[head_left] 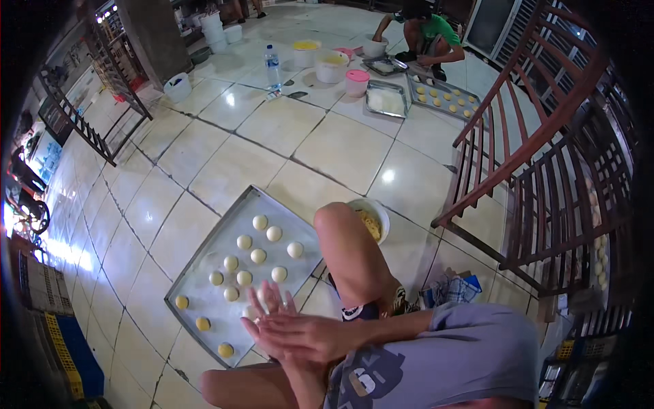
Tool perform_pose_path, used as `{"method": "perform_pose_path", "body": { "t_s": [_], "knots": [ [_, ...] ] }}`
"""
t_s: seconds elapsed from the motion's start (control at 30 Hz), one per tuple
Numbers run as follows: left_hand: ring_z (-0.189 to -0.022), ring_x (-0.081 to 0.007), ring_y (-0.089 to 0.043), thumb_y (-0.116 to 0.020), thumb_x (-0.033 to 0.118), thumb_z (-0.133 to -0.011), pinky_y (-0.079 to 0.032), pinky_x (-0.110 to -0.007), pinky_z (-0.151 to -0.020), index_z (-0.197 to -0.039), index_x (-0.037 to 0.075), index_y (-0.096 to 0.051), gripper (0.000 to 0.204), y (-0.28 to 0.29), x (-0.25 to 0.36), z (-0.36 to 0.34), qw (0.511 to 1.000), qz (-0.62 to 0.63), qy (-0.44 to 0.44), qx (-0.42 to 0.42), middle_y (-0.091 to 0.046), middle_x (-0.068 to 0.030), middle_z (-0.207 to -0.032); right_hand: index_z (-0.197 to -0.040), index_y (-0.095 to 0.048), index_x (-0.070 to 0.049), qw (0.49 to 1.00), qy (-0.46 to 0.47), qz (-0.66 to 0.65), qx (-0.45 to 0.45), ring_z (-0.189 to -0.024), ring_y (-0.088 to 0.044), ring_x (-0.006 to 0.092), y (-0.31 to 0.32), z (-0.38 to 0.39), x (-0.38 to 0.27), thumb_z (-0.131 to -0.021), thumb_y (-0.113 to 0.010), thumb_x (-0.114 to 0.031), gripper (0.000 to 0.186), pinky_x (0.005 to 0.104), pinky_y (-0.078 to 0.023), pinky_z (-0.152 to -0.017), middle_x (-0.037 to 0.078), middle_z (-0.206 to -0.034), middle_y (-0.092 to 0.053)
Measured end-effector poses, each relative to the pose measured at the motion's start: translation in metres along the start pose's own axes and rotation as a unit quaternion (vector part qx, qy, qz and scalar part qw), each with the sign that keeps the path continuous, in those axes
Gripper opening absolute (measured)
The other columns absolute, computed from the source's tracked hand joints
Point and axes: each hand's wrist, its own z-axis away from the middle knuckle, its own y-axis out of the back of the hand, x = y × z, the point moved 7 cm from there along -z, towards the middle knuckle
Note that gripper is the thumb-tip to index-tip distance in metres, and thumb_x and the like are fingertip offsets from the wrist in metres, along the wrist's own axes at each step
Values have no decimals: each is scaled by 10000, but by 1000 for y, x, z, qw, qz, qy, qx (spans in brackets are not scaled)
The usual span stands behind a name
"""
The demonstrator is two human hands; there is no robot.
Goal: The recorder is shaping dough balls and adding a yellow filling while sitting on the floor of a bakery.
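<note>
My left hand (274, 303) is palm up with fingers stretched out and spread. Across it lies my right hand (306, 335), flat, palm against palm. Anything between the palms is hidden. Both hands hover over the near right corner of a shallow metal tray (197, 276) on the floor. Smooth, pale dough balls (258, 256) stand spaced out on the tray, several of them, some partly behind my fingers. Three yellower balls (203, 324) sit along its near left side. Beyond my bent knee, a white bowl (385, 217) holds a yellow-brown mash.
A brown slatted rack (470, 194) rises on the right, near a crumpled cloth (456, 290). At the far side a person in a green shirt (439, 31) crouches by a tray of yellow balls (446, 102). Tubs (331, 70) and a water bottle (272, 67) stand on the tiles.
</note>
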Motion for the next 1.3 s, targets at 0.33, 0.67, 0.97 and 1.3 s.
{"method": "perform_pose_path", "body": {
  "t_s": [0.33,0.67,0.97,1.3],
  "knots": [
    [-1382,-288,-345,-309,495,-1001,-344,-458,-1092,-1490,201,-290,571,9,-36,23,988,33,39,-147,-373,-141,-1487,-1383,-435,35,998,-39,-42,-39,-1387,-344,312,-10,0,5,-932,-536,-127,490,419,-292,-1125,161,-1494,-374],
    [-1380,-339,-331,-307,523,-997,-298,-509,-1110,-1510,194,-248,612,-2,-23,32,996,19,-87,18,-343,-143,-1508,-1383,-440,19,998,3,35,-50,-1335,-418,324,19,24,-10,-929,-542,-146,494,443,-282,-1133,163,-1451,-434],
    [-1389,-340,-314,-277,545,-995,-279,-458,-1128,-1523,201,-213,634,-1,-62,52,999,14,-10,-34,-304,-117,-1534,-1312,-507,57,998,-37,-35,-32,-1313,-448,332,29,15,-5,-898,-588,-100,450,457,-320,-1115,193,-1384,-503],
    [-1389,-206,-294,-303,594,-979,-234,-345,-1117,-1536,201,-190,691,-38,-99,48,974,-124,-109,158,-329,-138,-1511,-1172,-579,32,857,-374,-341,97,-1056,-609,231,87,53,69,-928,-594,-73,266,316,-489,-943,155,-1160,-621]
  ]
}}
